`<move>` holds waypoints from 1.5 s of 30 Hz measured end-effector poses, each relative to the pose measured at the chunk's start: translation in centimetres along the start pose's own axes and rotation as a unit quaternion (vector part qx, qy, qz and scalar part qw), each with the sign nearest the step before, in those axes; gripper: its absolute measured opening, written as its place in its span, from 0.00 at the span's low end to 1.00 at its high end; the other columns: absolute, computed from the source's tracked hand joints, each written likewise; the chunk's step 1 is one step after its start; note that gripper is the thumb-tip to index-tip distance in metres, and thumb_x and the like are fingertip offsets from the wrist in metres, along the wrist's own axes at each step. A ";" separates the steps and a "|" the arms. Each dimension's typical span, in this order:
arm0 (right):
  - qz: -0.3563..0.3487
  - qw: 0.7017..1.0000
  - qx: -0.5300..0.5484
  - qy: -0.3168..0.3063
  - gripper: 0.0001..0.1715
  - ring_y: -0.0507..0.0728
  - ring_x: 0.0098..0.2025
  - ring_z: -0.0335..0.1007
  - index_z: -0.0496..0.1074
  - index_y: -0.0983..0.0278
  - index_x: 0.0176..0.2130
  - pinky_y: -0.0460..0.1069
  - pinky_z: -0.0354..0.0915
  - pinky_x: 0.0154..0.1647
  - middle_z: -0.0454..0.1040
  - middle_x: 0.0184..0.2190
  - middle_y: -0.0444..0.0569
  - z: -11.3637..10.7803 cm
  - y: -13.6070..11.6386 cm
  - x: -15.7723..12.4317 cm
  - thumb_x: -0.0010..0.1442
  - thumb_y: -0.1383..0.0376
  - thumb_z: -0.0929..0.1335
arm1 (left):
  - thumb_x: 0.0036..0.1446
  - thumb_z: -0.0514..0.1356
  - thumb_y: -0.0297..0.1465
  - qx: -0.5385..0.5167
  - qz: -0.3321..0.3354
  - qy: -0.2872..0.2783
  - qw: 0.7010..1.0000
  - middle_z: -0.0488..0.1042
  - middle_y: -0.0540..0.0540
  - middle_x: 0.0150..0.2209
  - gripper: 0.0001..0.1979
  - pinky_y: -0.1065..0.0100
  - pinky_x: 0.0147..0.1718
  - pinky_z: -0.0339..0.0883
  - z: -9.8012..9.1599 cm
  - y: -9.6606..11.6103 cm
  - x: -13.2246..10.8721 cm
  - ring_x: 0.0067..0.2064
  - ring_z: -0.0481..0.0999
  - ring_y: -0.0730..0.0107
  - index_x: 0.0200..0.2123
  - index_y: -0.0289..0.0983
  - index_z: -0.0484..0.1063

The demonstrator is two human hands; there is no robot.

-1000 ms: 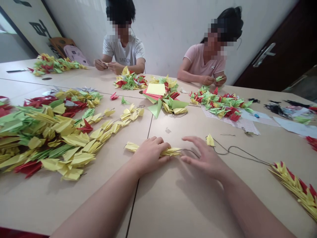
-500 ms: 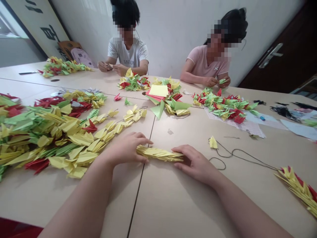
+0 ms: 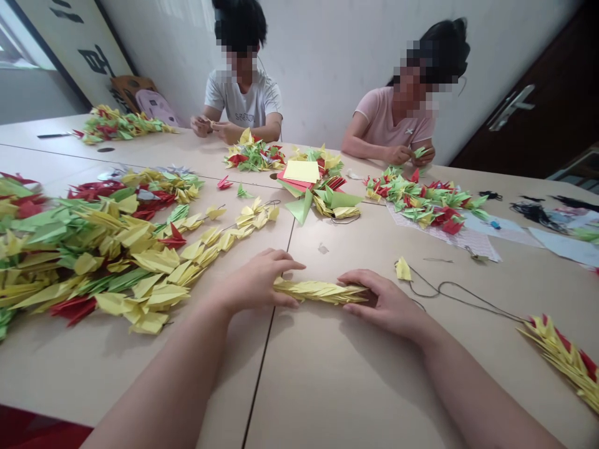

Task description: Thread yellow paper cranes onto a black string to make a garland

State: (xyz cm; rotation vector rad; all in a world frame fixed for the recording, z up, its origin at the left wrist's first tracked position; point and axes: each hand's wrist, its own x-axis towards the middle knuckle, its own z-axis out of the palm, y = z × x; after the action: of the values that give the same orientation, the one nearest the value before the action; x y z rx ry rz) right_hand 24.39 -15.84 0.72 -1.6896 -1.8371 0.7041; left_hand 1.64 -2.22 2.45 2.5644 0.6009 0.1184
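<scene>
A tightly packed row of folded yellow paper cranes (image 3: 321, 291) lies lengthwise between my two hands, low over the table. My left hand (image 3: 257, 284) holds its left end, with thumb and fingers spread around it. Around the right end curve the fingers and thumb of my right hand (image 3: 386, 299). Both tips of the row are partly hidden in the hands. To the right, a single yellow folded piece (image 3: 402, 269) sits at a dark cord (image 3: 449, 291), which runs to a yellow and red bundle (image 3: 564, 362) of folded paper at the table's edge.
A large heap of yellow, green and red folded paper (image 3: 107, 249) covers the left side. Square paper sheets (image 3: 302, 171) lie at the middle. Two people sit opposite, hands on small paper pieces, near another colourful pile (image 3: 421, 196). Black cords (image 3: 538, 215) lie far right.
Both hands have shifted a little to the right, and the yellow row has moved with them. My left fingers reach out straighter above the row.
</scene>
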 end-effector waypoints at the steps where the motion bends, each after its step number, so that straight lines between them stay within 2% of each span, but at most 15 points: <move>1: 0.005 1.000 0.011 0.007 0.23 0.57 0.48 0.64 0.66 0.61 0.46 0.52 0.62 0.49 0.67 0.46 0.51 -0.1 0.3 0.0 0.51 0.56 0.67 | 0.42 0.62 0.45 0.009 -0.005 0.003 1.000 0.65 0.46 0.47 0.30 0.65 0.48 0.56 -0.2 -0.3 -0.1 0.50 0.62 0.61 0.51 0.46 0.64; 4: 0.013 0.999 0.019 0.023 0.24 0.57 0.48 0.65 0.65 0.61 0.47 0.53 0.62 0.49 0.67 0.46 0.51 -0.3 0.6 0.0 0.51 0.56 0.67 | 0.44 0.61 0.42 0.006 -0.017 -0.022 1.000 0.66 0.48 0.45 0.24 0.67 0.46 0.57 -0.6 -0.6 -0.3 0.48 0.64 0.64 0.47 0.46 0.67; 8: -0.022 0.999 -0.041 0.017 0.17 0.58 0.48 0.63 0.69 0.61 0.42 0.54 0.62 0.49 0.69 0.44 0.52 0.0 0.0 0.2 0.53 0.57 0.66 | 0.48 0.59 0.39 -0.028 -0.018 -0.053 0.998 0.68 0.50 0.39 0.16 0.71 0.41 0.59 -0.3 0.0 0.1 0.42 0.68 0.69 0.42 0.46 0.71; 11: -0.042 0.997 -0.068 0.018 0.14 0.58 0.48 0.64 0.69 0.61 0.41 0.53 0.63 0.48 0.70 0.42 0.52 0.2 -0.2 0.3 0.54 0.60 0.65 | 0.47 0.60 0.40 -0.042 -0.018 -0.051 0.998 0.68 0.50 0.39 0.17 0.72 0.39 0.60 0.3 0.5 0.5 0.40 0.69 0.69 0.42 0.45 0.71; 15: -0.030 0.995 -0.096 0.023 0.18 0.58 0.49 0.64 0.69 0.61 0.43 0.53 0.62 0.49 0.69 0.45 0.52 -0.3 0.2 0.1 0.53 0.57 0.65 | 0.43 0.61 0.45 -0.052 -0.016 -0.044 0.998 0.67 0.49 0.41 0.25 0.71 0.39 0.60 0.6 0.7 0.5 0.42 0.68 0.67 0.45 0.44 0.68; 18: -0.014 0.985 -0.136 0.102 0.21 0.59 0.51 0.62 0.68 0.59 0.45 0.55 0.60 0.51 0.68 0.48 0.50 -1.9 -0.2 -0.9 0.52 0.54 0.66 | 0.44 0.60 0.47 -0.053 -0.016 -0.043 0.998 0.67 0.48 0.44 0.26 0.71 0.41 0.60 0.5 0.7 0.4 0.44 0.68 0.67 0.47 0.43 0.67; 21: 0.076 0.961 -0.148 0.220 0.21 0.58 0.40 0.69 0.68 0.58 0.43 0.51 0.67 0.38 0.72 0.39 0.49 -3.8 -1.8 -2.9 0.52 0.52 0.65 | 0.49 0.57 0.44 -0.047 -0.010 -0.041 0.998 0.67 0.47 0.44 0.21 0.70 0.41 0.60 0.7 1.1 0.4 0.44 0.68 0.67 0.45 0.43 0.68; 23: 0.143 0.963 -0.119 0.197 0.22 0.55 0.29 0.70 0.67 0.58 0.45 0.48 0.67 0.27 0.72 0.27 0.47 -4.1 -3.4 -4.6 0.53 0.51 0.63 | 0.51 0.55 0.43 -0.048 0.002 -0.043 0.998 0.67 0.47 0.43 0.19 0.70 0.40 0.60 1.0 1.7 0.5 0.42 0.69 0.67 0.45 0.42 0.69; 25: 0.166 0.972 -0.060 0.156 0.24 0.54 0.26 0.69 0.64 0.59 0.49 0.47 0.66 0.25 0.71 0.23 0.45 -3.1 -4.9 -6.3 0.56 0.51 0.61 | 0.51 0.54 0.45 -0.053 0.020 -0.050 0.997 0.68 0.47 0.42 0.20 0.70 0.39 0.61 1.4 2.6 0.5 0.41 0.69 0.67 0.44 0.41 0.69; 28: 0.199 0.977 -0.027 0.070 0.29 0.52 0.26 0.69 0.53 0.58 0.57 0.47 0.68 0.28 0.71 0.29 0.45 0.2 -6.4 -8.4 0.58 0.53 0.58 | 0.50 0.52 0.50 -0.077 0.048 -0.072 0.993 0.68 0.45 0.39 0.24 0.69 0.35 0.62 2.1 4.7 0.4 0.36 0.70 0.67 0.43 0.40 0.70; 30: 0.231 0.969 -0.043 0.077 0.29 0.52 0.26 0.69 0.50 0.57 0.58 0.48 0.68 0.29 0.71 0.31 0.45 2.4 -6.7 -9.2 0.59 0.54 0.58 | 0.54 0.45 0.51 -0.113 0.075 -0.104 0.985 0.68 0.45 0.36 0.26 0.69 0.34 0.62 2.6 6.2 0.2 0.34 0.70 0.69 0.39 0.38 0.72; 33: 0.250 0.955 -0.097 0.125 0.30 0.56 0.37 0.71 0.51 0.56 0.57 0.50 0.69 0.34 0.70 0.39 0.49 4.4 -6.4 -9.7 0.57 0.52 0.59 | 0.59 0.36 0.48 -0.173 0.103 -0.134 0.970 0.69 0.45 0.33 0.31 0.69 0.36 0.61 3.4 7.7 0.2 0.35 0.69 0.69 0.32 0.36 0.72; 37: 0.236 0.948 -0.176 0.124 0.28 0.60 0.45 0.69 0.57 0.57 0.54 0.54 0.69 0.40 0.67 0.48 0.52 4.8 -5.5 -9.4 0.55 0.52 0.60 | 0.59 0.36 0.48 -0.218 0.084 -0.134 0.963 0.70 0.45 0.33 0.30 0.69 0.37 0.62 3.7 7.5 0.5 0.36 0.70 0.69 0.35 0.35 0.70; 41: 0.234 0.937 -0.232 0.119 0.25 0.59 0.47 0.68 0.60 0.57 0.53 0.54 0.68 0.42 0.69 0.49 0.50 3.7 -3.9 -10.6 0.57 0.56 0.59 | 0.60 0.40 0.45 -0.192 0.080 -0.088 0.974 0.71 0.44 0.40 0.25 0.66 0.43 0.60 3.5 6.2 0.8 0.43 0.68 0.66 0.41 0.36 0.70; 45: 0.240 0.917 -0.290 0.129 0.26 0.61 0.45 0.70 0.63 0.56 0.52 0.55 0.70 0.39 0.71 0.47 0.49 1.0 0.0 -14.7 0.54 0.54 0.61 | 0.60 0.41 0.44 -0.173 0.081 -0.083 0.978 0.70 0.44 0.43 0.23 0.66 0.44 0.60 3.3 5.9 0.7 0.45 0.68 0.66 0.44 0.38 0.69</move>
State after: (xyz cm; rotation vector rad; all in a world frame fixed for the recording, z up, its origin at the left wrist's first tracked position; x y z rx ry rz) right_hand 24.68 -30.55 -0.63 -2.5283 -1.5325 0.0767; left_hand 5.26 -7.98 2.42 2.2524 0.2779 0.0585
